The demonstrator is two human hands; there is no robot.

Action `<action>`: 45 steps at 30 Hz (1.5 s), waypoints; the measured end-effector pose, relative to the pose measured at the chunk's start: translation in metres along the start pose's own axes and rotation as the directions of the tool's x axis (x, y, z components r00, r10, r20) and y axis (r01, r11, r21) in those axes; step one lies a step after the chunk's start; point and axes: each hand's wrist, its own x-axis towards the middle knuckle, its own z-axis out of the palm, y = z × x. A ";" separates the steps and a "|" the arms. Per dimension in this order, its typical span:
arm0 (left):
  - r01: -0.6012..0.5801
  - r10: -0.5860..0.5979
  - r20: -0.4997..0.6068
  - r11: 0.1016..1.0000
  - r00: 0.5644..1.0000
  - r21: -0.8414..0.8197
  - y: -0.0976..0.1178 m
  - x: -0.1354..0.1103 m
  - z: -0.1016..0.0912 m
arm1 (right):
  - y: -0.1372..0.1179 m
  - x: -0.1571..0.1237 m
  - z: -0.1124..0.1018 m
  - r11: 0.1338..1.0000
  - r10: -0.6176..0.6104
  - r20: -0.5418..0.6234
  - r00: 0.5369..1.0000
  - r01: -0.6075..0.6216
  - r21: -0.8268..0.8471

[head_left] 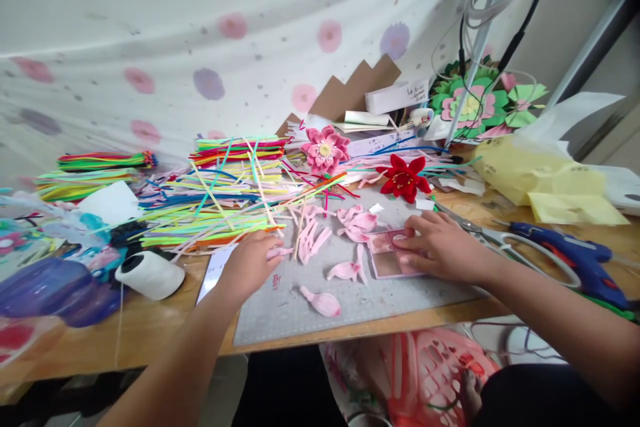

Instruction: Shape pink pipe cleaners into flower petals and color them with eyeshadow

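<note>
My left hand [250, 265] is closed on a pale pink petal [279, 252] above the left part of a grey cutting mat [300, 330]. My right hand [443, 247] lies over the right side of a pink powder compact [386, 263], fingers and thumb curled on it; part of the compact is hidden beneath them. Between my hands are loose pink petals: a single petal [324, 303] near the front, a pair [347, 271] beside the compact, and a cluster [356, 223] behind. Pink strips [311, 243] lie close to my left hand.
Bundles of colored pipe cleaners [235, 180] cover the back left. A pink flower [325, 149] and red flower [404, 177] stand behind the mat. Scissors [515, 247] and a blue glue gun [565, 247] lie right, a thread spool [150, 275] left. Below is a red basket [440, 373].
</note>
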 end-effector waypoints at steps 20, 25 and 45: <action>0.022 -0.024 0.013 0.434 1.000 -0.900 0.110 0.032 0.006 | -0.001 -0.007 -0.010 0.961 0.165 -0.425 0.890 -0.049 0.272; -0.017 0.025 -0.003 0.579 1.000 -0.815 0.123 0.062 0.027 | -0.003 0.001 0.008 0.910 0.264 -0.481 0.836 -0.051 0.412; -0.527 0.489 -0.209 0.823 0.847 -0.212 0.145 0.044 0.034 | 0.020 -0.008 0.003 0.955 0.040 -0.158 0.987 0.008 0.296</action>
